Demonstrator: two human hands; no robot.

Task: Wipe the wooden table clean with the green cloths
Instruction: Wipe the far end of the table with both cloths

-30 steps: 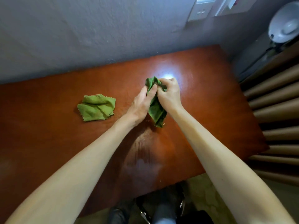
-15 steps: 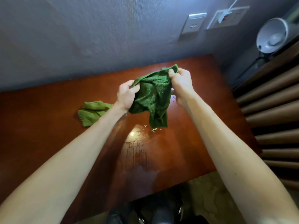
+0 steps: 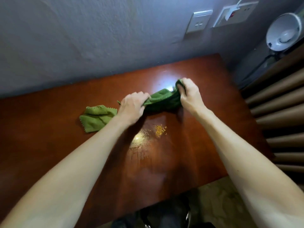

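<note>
Gripping the dark green cloth (image 3: 162, 100) at both ends: left hand (image 3: 131, 104) has fingers curled round its left end, right hand (image 3: 189, 94) is clenched on its right end, a bit of fabric poking out above the knuckles. Cloth is bunched into a rope-like roll between the two hands, running at a slant, right end nearer the far edge. It sits low over the counter (image 3: 49, 145), in the far half toward the far right corner; can't tell if it touches the surface. Both hands slightly blurred.

Second cloth, the light green cloth (image 3: 97, 118), lies crumpled flat on the counter left of centre, zigzag-cut edges visible, just beside the left wrist and partly hidden by the forearm. Neither hand touches it.

Small pile of yellow crumbs (image 3: 159, 130) near the counter's middle, on the near side of the dark cloth, apart from it. Streaky glare patch just left of the crumbs.

Counter's far edge is against a grey wall with a switch plate (image 3: 198, 22) and a socket plate (image 3: 235, 14). White lamp (image 3: 284, 32) beyond the far right corner.
</note>
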